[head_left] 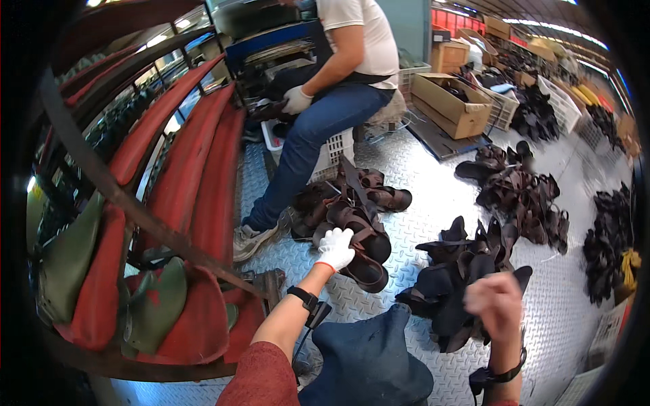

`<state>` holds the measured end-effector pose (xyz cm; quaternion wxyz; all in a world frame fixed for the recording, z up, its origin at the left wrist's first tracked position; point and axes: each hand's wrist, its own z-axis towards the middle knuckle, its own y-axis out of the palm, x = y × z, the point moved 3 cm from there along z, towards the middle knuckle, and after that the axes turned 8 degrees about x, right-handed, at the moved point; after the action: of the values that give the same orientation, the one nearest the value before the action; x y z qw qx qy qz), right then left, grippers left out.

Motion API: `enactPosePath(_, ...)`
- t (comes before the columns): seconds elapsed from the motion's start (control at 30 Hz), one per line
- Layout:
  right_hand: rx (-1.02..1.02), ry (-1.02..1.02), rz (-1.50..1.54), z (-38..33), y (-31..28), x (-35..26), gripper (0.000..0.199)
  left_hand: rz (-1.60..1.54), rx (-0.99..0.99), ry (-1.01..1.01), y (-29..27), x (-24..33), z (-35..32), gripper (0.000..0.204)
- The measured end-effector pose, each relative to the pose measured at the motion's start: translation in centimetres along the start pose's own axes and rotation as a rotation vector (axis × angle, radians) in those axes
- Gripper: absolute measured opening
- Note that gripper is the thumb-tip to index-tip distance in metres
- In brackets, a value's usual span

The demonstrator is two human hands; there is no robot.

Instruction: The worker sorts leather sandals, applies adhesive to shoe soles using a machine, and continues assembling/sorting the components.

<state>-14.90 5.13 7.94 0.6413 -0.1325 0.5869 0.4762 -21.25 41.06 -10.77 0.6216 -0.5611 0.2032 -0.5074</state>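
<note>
My left hand (pixel 336 249), in a white glove with an orange cuff, reaches to the near side of a pile of dark brown strappy sandals (pixel 352 216). Its fingers are bent over a dark sandal (pixel 379 279) at the pile's near edge, and the glove hides where they grip. My right hand (pixel 496 306) is bare and raised in front of a second heap of dark sandals (pixel 450 287). Its fingers look curled but are smeared by motion, so whether they hold anything does not show. Both wrists wear black bands.
A rack with red curved shelves (pixel 206 183) and green molded pieces (pixel 159 308) stands close on the left. Ahead sits a co-worker (pixel 359 61), handling something dark above a white crate (pixel 333 150). More sandal heaps (pixel 518 196) and a cardboard box (pixel 450 108) occupy the right.
</note>
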Motion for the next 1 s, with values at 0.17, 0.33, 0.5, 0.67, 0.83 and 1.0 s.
enactPosePath(0.17, 0.011, 0.565, -0.427, -5.3, -5.7, 13.2, 0.027, 0.104, 0.081, 0.078, -0.3, -1.6, -2.7, 0.029)
enactPosePath(0.33, -0.058, 0.855, -0.291, -8.7, -4.1, 19.3, 0.028, 0.150, 0.008, 0.080, 1.6, -3.4, -5.2, 0.026)
enactPosePath(0.5, -0.131, 0.862, -0.308, -7.5, -3.3, 19.8, 0.029, 0.161, -0.044, 0.047, 1.9, -2.9, -5.0, 0.024)
enactPosePath(0.67, -0.153, 0.814, -0.295, -6.0, -3.9, 18.7, 0.030, 0.126, 0.076, 0.069, 1.5, -2.9, -4.8, 0.020)
enactPosePath(0.83, -0.125, 0.781, -0.282, -6.3, -4.6, 18.3, 0.029, 0.143, 0.199, 0.096, 0.5, -1.9, -4.4, 0.016)
enactPosePath(1.0, -0.128, 0.767, -0.300, -6.6, -4.9, 18.2, 0.028, 0.161, 0.306, 0.105, -0.7, -1.7, -3.8, 0.014)
